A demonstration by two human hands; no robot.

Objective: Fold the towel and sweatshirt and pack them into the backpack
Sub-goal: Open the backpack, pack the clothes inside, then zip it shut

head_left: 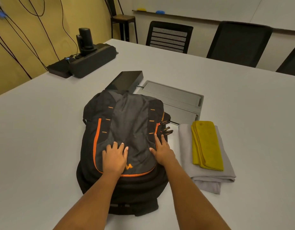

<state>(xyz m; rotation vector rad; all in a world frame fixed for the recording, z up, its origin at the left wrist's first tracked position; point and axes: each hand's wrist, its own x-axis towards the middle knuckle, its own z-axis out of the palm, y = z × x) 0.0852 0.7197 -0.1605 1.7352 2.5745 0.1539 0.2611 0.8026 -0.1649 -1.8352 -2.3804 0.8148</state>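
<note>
A black and grey backpack (pixel 126 120) with orange trim lies flat on the white table (pixel 35 130), front panel up. My left hand (pixel 115 156) rests flat on its lower front, fingers spread. My right hand (pixel 162 151) lies flat on the pack's right side, fingertips near the orange zipper pull. Neither hand grips anything. To the right, a folded grey sweatshirt (pixel 208 178) sits on the table with a folded yellow towel (pixel 206 145) stacked on top of it.
Behind the backpack lie a dark flat box (pixel 125 79) and a grey cable tray lid (pixel 173 95). A black camera and speaker unit (pixel 87 55) stands at the far left edge. Black chairs (pixel 170 37) line the far side.
</note>
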